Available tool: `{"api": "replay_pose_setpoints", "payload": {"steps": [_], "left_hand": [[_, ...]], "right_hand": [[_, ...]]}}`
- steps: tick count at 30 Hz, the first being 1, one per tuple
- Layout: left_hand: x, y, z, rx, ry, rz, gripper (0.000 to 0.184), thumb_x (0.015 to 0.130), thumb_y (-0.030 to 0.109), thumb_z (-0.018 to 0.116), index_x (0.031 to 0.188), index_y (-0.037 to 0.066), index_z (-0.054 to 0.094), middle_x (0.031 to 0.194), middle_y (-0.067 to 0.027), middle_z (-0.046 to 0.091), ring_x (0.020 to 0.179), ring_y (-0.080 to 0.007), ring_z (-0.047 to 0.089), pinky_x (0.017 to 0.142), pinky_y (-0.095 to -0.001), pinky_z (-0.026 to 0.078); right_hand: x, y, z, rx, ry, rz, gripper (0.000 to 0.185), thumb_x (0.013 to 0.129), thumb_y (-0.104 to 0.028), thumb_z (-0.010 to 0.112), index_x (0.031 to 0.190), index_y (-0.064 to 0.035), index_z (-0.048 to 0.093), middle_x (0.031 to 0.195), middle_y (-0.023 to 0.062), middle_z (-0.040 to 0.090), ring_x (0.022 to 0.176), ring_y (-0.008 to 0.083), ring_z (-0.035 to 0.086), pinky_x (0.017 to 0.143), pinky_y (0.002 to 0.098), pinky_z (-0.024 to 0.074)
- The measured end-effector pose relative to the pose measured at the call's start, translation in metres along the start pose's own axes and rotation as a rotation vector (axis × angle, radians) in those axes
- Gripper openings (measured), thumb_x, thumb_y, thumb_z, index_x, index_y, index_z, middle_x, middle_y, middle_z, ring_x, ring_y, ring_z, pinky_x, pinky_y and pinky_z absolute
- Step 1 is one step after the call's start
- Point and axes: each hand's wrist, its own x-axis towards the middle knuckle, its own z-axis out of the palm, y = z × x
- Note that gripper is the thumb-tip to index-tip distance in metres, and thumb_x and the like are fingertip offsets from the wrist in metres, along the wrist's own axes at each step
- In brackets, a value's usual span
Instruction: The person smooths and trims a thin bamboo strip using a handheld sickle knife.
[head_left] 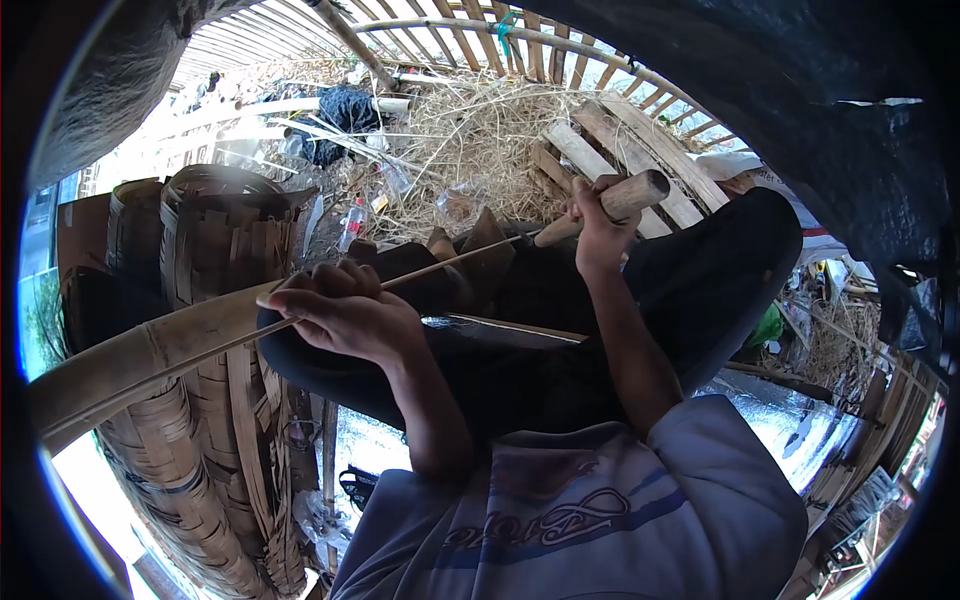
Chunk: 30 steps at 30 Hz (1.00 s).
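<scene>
My left hand (345, 310) is closed around a thin bamboo strip (445, 264), palm turned inward. From there the strip slants up toward my right hand and also trails down to the left. Beside my left hand lies the end of a thick bamboo pole (150, 345), reaching in from the left edge. My right hand (603, 228) grips a stout round wooden handle (636, 194) above my right knee. The handle's lower end sits close to the strip's tip; any blade on it I cannot make out. A short pale strip (520, 328) lies across my dark-trousered lap.
Tall woven bamboo baskets (180, 440) stand at my left. In front are straw (490, 140), wooden planks (610, 160), a plastic bottle (352, 224) and a black plastic bag (348, 108). A slatted bamboo fence (480, 45) curves behind them. Dark sheeting (840, 130) hangs at upper right.
</scene>
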Motion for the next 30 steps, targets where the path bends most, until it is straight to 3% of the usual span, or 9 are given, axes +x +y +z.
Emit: {"api": "replay_pose_setpoints", "payload": {"steps": [2,9,18,20,23,26,28,30], "left_hand": [[0.009,0.014,-0.004,0.026,-0.011,0.042,0.046,0.099,0.045,0.031,0.064,0.016,0.021,0.049,0.0059,0.019,0.043,-0.0036,0.013,0.037,-0.0211,0.012],[0.007,0.016,0.012,0.104,-0.031,0.091,0.050,0.098,0.050,0.025,0.062,0.015,0.021,0.052,0.0046,0.020,0.045,-0.0053,0.014,0.039,-0.0215,0.013],[-0.007,-0.024,0.001,0.060,-0.174,0.295,0.053,0.094,0.058,0.015,0.066,0.014,0.021,0.048,0.0051,0.013,0.040,-0.0046,0.010,0.036,-0.0202,0.015],[-0.008,-0.023,0.005,0.026,-0.171,0.242,0.054,0.091,0.063,0.017,0.065,0.016,0.021,0.049,0.0055,0.012,0.044,-0.0056,0.009,0.038,-0.0213,0.011],[-0.006,-0.023,0.002,-0.011,-0.178,0.239,0.053,0.093,0.060,0.017,0.065,0.015,0.021,0.047,0.0054,0.014,0.040,-0.0049,0.009,0.038,-0.0207,0.014],[-0.005,-0.027,-0.002,-0.016,-0.174,0.290,0.052,0.093,0.059,0.020,0.065,0.015,0.021,0.047,0.0057,0.013,0.041,-0.0049,0.009,0.039,-0.0211,0.014],[-0.003,-0.037,-0.007,0.034,-0.175,0.305,0.052,0.093,0.058,0.020,0.065,0.015,0.021,0.047,0.0058,0.013,0.041,-0.0049,0.009,0.039,-0.0212,0.014],[-0.001,-0.038,-0.007,0.078,-0.165,0.326,0.052,0.093,0.058,0.021,0.065,0.015,0.021,0.047,0.0059,0.013,0.041,-0.0049,0.009,0.040,-0.0213,0.014]], "right_hand": [[0.010,-0.010,-0.007,-0.002,0.130,0.128,0.019,0.080,0.008,0.059,0.086,-0.0065,0.047,0.069,0.0033,0.049,0.054,0.0120,0.047,0.055,0.0317,0.0442],[0.009,-0.016,-0.002,-0.056,0.132,0.035,0.019,0.080,0.006,0.061,0.085,-0.0066,0.048,0.067,0.0016,0.047,0.055,0.0118,0.047,0.056,0.0322,0.0444],[-0.012,-0.034,0.031,0.080,-0.013,0.130,0.019,0.081,0.005,0.061,0.084,-0.0069,0.046,0.067,0.0025,0.046,0.056,0.0121,0.048,0.057,0.0330,0.0445],[-0.021,-0.056,0.047,0.153,-0.204,0.052,0.021,0.083,0.006,0.056,0.087,-0.0083,0.041,0.068,0.0031,0.045,0.055,0.0117,0.046,0.057,0.0334,0.0439],[-0.034,-0.085,0.060,0.238,-0.397,0.002,0.025,0.086,0.007,0.050,0.092,-0.0109,0.034,0.068,0.0033,0.042,0.053,0.0115,0.042,0.055,0.0326,0.0425],[-0.039,-0.070,0.063,0.181,-0.374,0.057,0.024,0.086,0.008,0.049,0.091,-0.0108,0.034,0.068,0.0029,0.042,0.052,0.0115,0.042,0.055,0.0324,0.0424],[-0.044,-0.019,0.048,0.035,-0.273,0.112,0.024,0.085,0.010,0.049,0.089,-0.0097,0.036,0.069,0.0039,0.042,0.051,0.0120,0.042,0.055,0.0339,0.0433],[-0.033,0.002,0.040,0.229,-0.080,0.250,0.023,0.085,0.009,0.051,0.088,-0.0095,0.037,0.068,0.0034,0.041,0.051,0.0120,0.042,0.054,0.0335,0.0432]]}}
